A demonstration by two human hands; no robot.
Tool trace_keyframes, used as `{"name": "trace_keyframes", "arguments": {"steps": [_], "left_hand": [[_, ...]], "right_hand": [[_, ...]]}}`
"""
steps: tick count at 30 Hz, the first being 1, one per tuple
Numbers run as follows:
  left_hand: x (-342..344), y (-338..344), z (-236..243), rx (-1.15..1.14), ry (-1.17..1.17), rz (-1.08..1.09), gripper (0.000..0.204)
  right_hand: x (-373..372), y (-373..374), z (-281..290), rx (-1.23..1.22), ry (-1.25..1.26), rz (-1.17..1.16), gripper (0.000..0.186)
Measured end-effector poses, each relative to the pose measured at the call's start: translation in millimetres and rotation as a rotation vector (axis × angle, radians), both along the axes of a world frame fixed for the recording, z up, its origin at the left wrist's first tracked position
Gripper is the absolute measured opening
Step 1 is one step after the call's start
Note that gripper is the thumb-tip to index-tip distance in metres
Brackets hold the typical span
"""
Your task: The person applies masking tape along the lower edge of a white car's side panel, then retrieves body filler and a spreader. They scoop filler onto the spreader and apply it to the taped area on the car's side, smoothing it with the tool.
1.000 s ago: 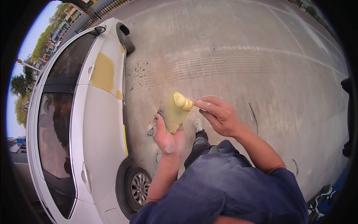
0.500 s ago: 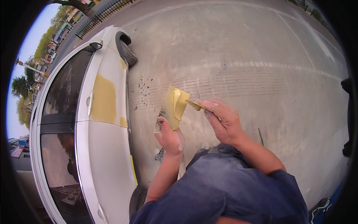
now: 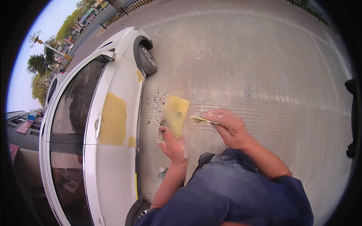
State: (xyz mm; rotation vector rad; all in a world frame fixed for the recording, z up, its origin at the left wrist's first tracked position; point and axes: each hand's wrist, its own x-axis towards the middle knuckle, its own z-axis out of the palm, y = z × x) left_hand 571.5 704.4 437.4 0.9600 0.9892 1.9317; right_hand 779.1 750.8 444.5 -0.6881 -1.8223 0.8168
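My left hand [image 3: 174,148] grips a thin rectangular board [image 3: 174,113], smeared yellow and grey, its thumb on the dark-stained lower edge. To its right, my right hand [image 3: 233,128] is closed on a flat spreader [image 3: 200,118] with yellow paste on it, held a short way from the board. Beside both hands on the left stands a white car [image 3: 113,162], whose door carries a large patch of dull yellow filler [image 3: 113,116] and smaller ones near its edges. Neither hand touches the car.
Grey paving [image 3: 271,75] spreads under me, with dark flakes [image 3: 156,101] scattered near the car. A black railing [image 3: 117,15], trees, a lamp post and shopfronts line the far side. The car's front wheel [image 3: 148,59] sticks out at an angle.
The thick yellow paste mound has left the board, leaving a thinner smear. My right hand and spreader have drawn away rightward. The view has shifted, so the car appears farther right and lower.
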Motion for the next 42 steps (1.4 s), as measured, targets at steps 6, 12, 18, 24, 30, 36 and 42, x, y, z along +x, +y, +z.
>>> {"name": "trace_keyframes", "arguments": {"steps": [6, 12, 18, 24, 30, 36, 42], "left_hand": [[27.3, 83.5, -4.2, -0.194, -0.453, -0.189, 0.056], [5.8, 183.4, -26.0, -0.212, -0.548, -0.162, 0.057], [-15.3, 317.8, -28.5, -0.165, -0.492, -0.108, 0.06], [-79.0, 426.6, -30.8, -0.13, -0.117, 0.03, 0.059], [-95.9, 508.4, -32.1, -0.012, 0.353, 0.183, 0.054], [-131.5, 591.2, -32.7, -0.114, 0.161, 0.317, 0.054], [-141.1, 702.3, -26.8, -0.058, -0.307, 0.134, 0.056]], "right_hand": [[6.6, 99.5, 4.4, -0.383, 0.305, 0.068, 0.037], [4.1, 213.5, -12.4, 0.082, -0.203, -0.124, 0.055], [-52.9, 317.1, -12.3, 0.408, -0.448, -0.226, 0.06], [-91.0, 425.8, -1.2, 0.129, -0.247, -0.086, 0.05], [-137.3, 523.4, -2.9, 0.081, -0.13, -0.046, 0.052], [-155.2, 626.5, -31.0, 0.022, -0.129, 0.289, 0.047], [-170.1, 773.2, -29.4, -0.361, 0.329, 0.326, 0.035]]}}
